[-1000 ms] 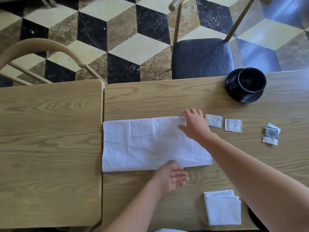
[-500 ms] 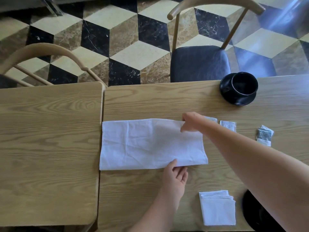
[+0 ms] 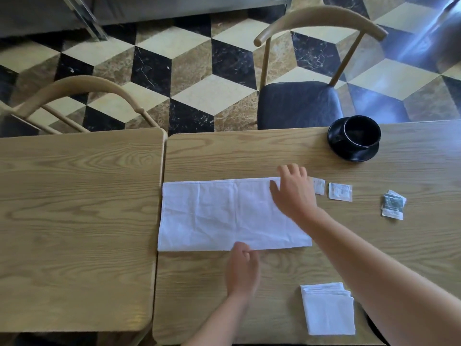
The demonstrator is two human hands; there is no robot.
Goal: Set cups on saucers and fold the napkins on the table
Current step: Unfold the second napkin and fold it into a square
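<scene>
We note white napkin [image 3: 224,213] lying flat as long rectangle on wooden table [image 3: 249,153], left edge at table seam. Right hand [image 3: 293,193] rests flat on napkin's far right corner, fingers spread. Left hand [image 3: 243,268] at near edge, fingers loosely curled; whether it pinches cloth, we cannot tell. Folded napkin [image 3: 328,309] near front edge. Black cup [image 3: 361,132] sits on saucer [image 3: 354,152], far right. Three sachets [image 3: 339,192] right of napkin.
</scene>
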